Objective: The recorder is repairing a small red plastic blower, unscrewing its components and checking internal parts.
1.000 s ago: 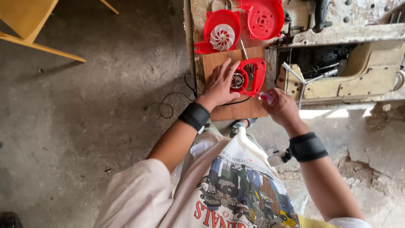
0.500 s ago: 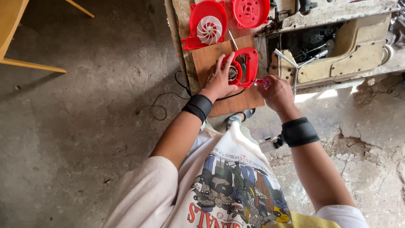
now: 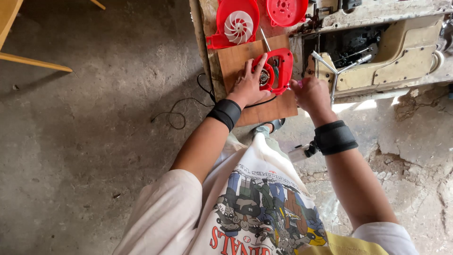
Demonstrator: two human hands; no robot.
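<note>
Head view: left hand (image 3: 247, 87) lies spread, fingers splayed flat, pressing on the near-left edge of the red plastic blower housing half with an exposed motor in its middle (image 3: 273, 71). Right hand (image 3: 309, 93) is curled shut around a small pinkish tool or part (image 3: 300, 84), too small to identify; its tip sits just beside the housing's right edge, apparently touching.

Housing lies on a brown wooden board (image 3: 236, 59), directly far of both hands, its long axis running near-to-far with a slight tilt to the right. Left hand is on it; right hand comes in from the right side, so left is the nearer one.

Farther on the bench: red round fan casing with a white impeller (image 3: 237, 23), and right of it a red round plastic cover (image 3: 286, 10). Thin metal rod (image 3: 265, 38) lies between casing and housing. Black cable (image 3: 188, 101) trails off the board onto the grey concrete floor (image 3: 85, 141). Beige worn machine body (image 3: 401, 52) stands right of the board. Black wristbands on both wrists.
</note>
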